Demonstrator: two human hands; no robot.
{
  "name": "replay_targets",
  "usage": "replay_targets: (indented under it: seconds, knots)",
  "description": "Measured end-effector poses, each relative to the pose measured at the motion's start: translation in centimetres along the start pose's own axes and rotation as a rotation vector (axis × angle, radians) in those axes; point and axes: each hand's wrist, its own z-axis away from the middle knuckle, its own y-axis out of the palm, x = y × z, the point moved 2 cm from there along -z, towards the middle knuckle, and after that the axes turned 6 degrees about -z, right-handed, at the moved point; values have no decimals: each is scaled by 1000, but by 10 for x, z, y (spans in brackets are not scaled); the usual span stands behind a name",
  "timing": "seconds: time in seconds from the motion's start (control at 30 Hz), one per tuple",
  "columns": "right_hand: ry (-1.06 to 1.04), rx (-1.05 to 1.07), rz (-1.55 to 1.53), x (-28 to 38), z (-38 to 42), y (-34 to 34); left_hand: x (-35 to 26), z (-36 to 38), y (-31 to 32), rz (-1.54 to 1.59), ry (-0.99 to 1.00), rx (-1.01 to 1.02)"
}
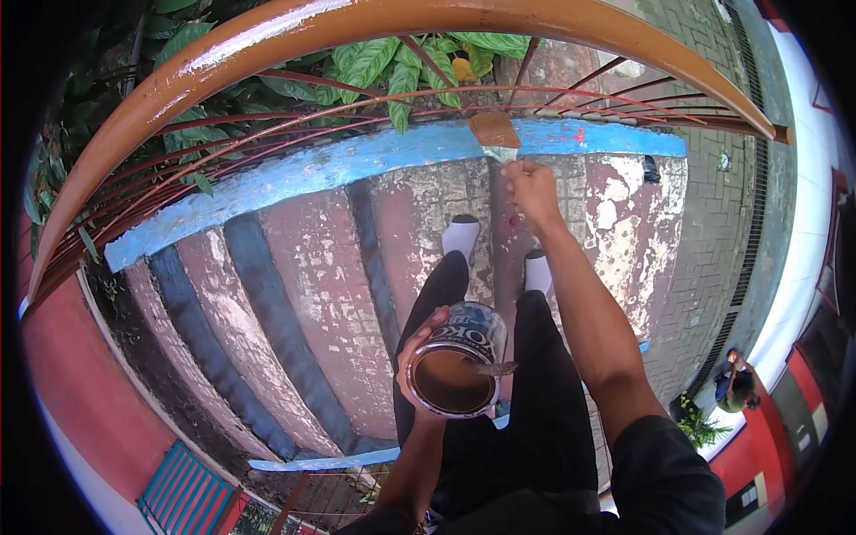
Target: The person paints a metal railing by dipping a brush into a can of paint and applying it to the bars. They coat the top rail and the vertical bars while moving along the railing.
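Note:
My left hand [416, 349] is wrapped around the side of a paint can [473, 326] with a dark printed label, tipped so its mouth faces me. Brown paint [451, 380] fills the inside, and a small paint-smeared piece [496, 367] juts over the rim. Out ahead, my right hand [533, 193] is closed on a wide paintbrush [495, 131], its handle mostly hidden in my fingers. The brush's brown bristles overlap the blue-painted edge [374, 153] of the stairs, just below the thin rails of the railing.
A glossy brown handrail [303, 40] arches over thin reddish-brown rails [339, 111]. Worn steps [325, 303] with dark blue bands run under my feet. Green leaves [370, 67] poke through the railing. A person [738, 382] is at the far right, near a plant [698, 423].

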Motion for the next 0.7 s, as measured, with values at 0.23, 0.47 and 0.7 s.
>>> replay_targets:
  seconds: [0.23, 0.47, 0.7]
  knots:
    - [-111, -6, -96, 67, 27, -15, -16, -8, 8, 167, -2, -98]
    - [-254, -9, -92, 56, 39, -14, -20, -9, 13, 146, 14, -72]
    - [-216, 2, -52, 27, -2, -26, -18, -7, 20, 114, 18, -43]
